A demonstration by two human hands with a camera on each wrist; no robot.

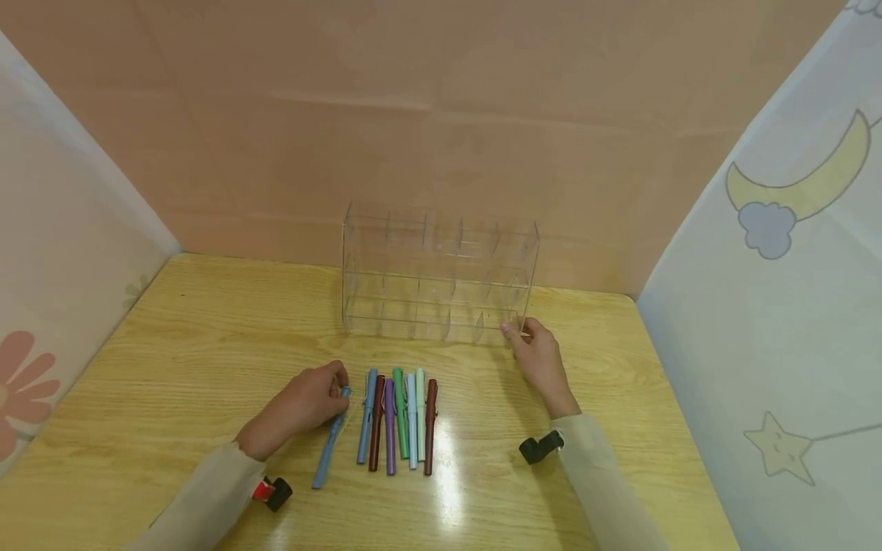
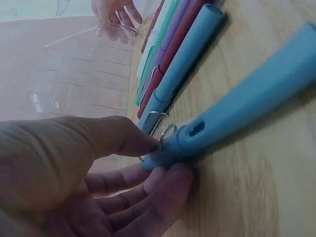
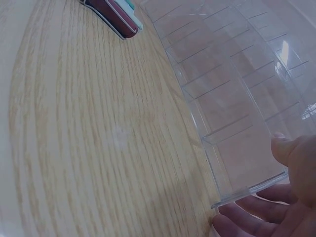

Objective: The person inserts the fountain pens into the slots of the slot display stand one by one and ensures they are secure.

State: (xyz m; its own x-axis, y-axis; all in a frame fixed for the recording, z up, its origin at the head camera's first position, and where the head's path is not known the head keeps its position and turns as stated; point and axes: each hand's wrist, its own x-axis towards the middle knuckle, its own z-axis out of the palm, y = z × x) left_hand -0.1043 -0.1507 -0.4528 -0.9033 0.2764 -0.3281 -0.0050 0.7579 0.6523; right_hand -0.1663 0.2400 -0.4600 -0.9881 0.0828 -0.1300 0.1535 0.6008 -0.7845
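Observation:
At the left, my left hand (image 1: 303, 396) pinches the cap end of a blue pen (image 1: 324, 461) between thumb and fingers. The left wrist view shows the thumb by the pen's wire clip, with the barrel (image 2: 247, 96) slanting away along the wood. A clear plastic rack (image 1: 437, 277) with several compartments stands upright at the back of the table. My right hand (image 1: 542, 360) grips its lower right corner. In the right wrist view, the thumb (image 3: 281, 148) lies at the front of the rack and the fingers wrap outside its end wall.
Several capped pens lie side by side in front of the rack: a blue pen (image 1: 367, 417), a purple pen (image 1: 390, 428), a green pen (image 1: 401, 413), a dark red pen (image 1: 430, 428) and others. An orange-brown sheet (image 1: 441, 99) rises behind the wooden table (image 1: 227, 329); patterned sheets flank it.

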